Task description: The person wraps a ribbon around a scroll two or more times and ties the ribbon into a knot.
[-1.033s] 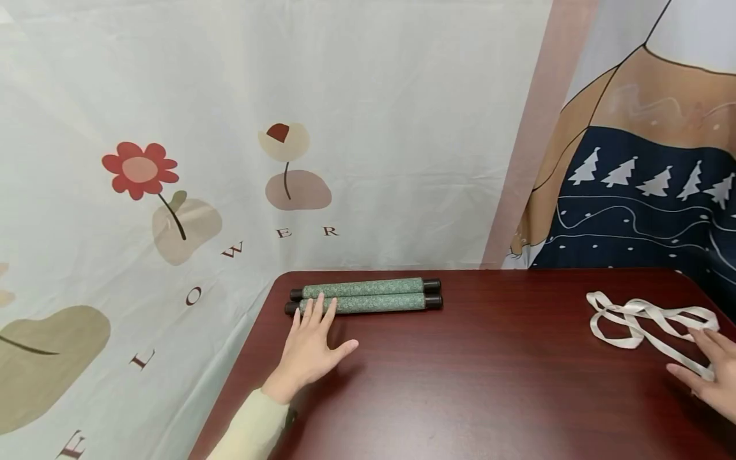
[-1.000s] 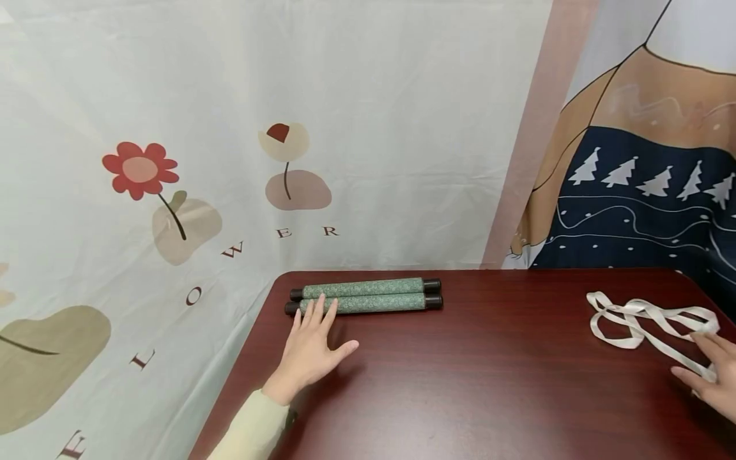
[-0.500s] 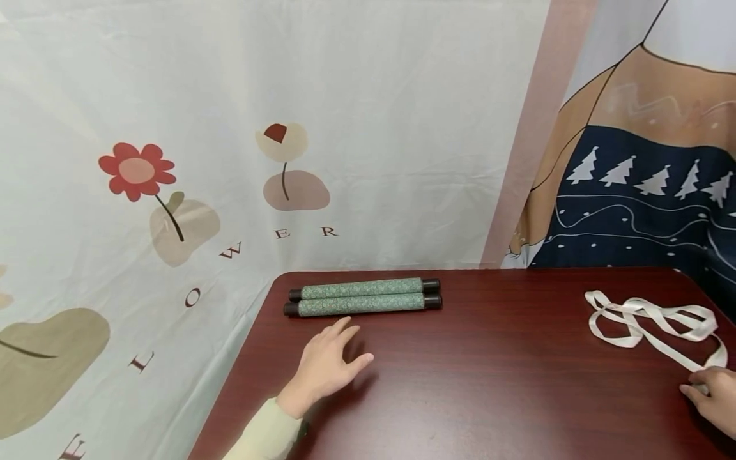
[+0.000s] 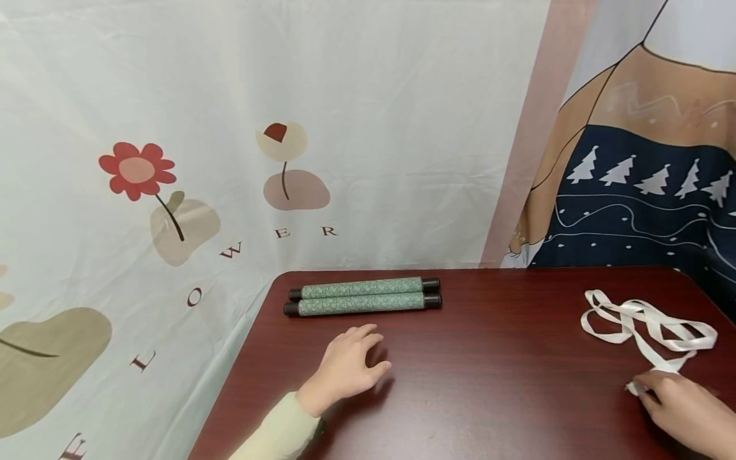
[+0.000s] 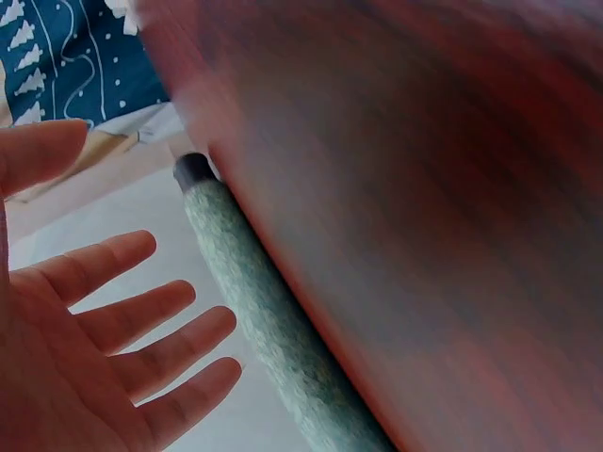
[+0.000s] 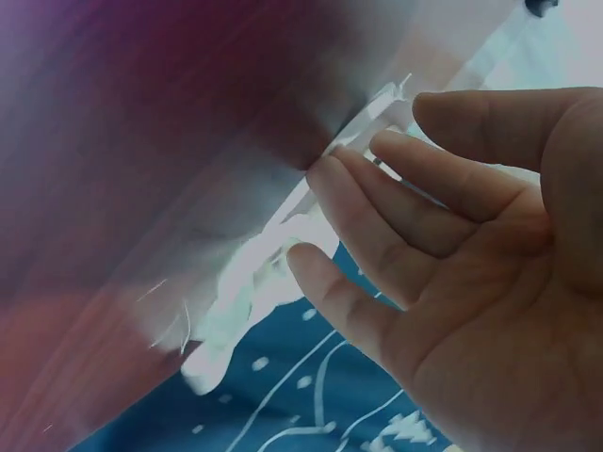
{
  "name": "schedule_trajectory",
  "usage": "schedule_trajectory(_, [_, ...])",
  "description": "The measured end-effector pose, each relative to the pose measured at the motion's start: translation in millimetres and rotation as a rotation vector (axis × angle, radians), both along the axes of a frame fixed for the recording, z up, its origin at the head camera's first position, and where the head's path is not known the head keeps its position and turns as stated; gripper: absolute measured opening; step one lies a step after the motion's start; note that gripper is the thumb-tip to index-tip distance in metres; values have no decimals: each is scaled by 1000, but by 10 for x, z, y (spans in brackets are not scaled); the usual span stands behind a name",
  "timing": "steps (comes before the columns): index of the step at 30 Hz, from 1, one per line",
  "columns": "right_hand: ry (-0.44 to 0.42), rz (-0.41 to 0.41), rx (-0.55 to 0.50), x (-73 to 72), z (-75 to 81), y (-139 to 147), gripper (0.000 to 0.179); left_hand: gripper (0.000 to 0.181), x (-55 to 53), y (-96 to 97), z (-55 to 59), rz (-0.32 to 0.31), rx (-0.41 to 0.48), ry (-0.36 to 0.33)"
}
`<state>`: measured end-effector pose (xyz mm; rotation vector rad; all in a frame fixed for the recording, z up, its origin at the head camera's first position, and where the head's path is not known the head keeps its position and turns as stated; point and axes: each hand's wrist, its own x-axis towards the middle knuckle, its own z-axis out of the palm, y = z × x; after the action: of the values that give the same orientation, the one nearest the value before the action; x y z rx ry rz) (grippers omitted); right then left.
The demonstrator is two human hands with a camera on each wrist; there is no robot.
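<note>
My right hand [image 4: 684,406] pinches one end of a white ribbon [image 4: 666,365] at the table's right side. A short tip pokes out past the fingers, and the rest lies in loose loops behind the hand. The right wrist view shows the ribbon [image 6: 259,264] trailing from the fingertips. My left hand [image 4: 347,367] hovers over the table with nothing in it, its fingers spread and slightly bent. Just beyond it lie two green patterned rolls with black end knobs, side by side: the front roll [image 4: 361,304] and the back roll [image 4: 362,289]. One roll [image 5: 268,311] shows beyond the left fingers.
The dark red wooden table [image 4: 494,370] has rounded back corners. A white printed cloth [image 4: 402,140] with flowers and letters hangs behind it and along its left side. At the right the cloth carries a large drawn figure with white trees.
My right hand has taken hold of the ribbon's end and drawn it to the left, shifting the loops. My left hand has come off the rolls and moved right and nearer.
</note>
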<state>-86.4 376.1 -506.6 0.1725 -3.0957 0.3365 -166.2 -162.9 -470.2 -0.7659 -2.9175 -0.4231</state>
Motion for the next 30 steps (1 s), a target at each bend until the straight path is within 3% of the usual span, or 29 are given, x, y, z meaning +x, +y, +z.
schedule_trajectory(4, [-103,49,-36,-50,56,-197,8,49,12,122,-7,-54,-12,37])
schedule_trajectory(10, [-50,140,-86,-69,79,-491,17,47,40,325,-18,-128,-28,61])
schedule_trajectory(17, [-77,229,-140,-111,148,-830,21,45,98,532,-39,-179,-45,26])
schedule_trajectory(21, [-72,286,-170,-135,175,-1014,24,40,125,685,-62,-213,-71,43])
schedule_trajectory(30, [-77,391,-214,-123,210,-1333,31,25,206,1194,-63,-408,-171,199])
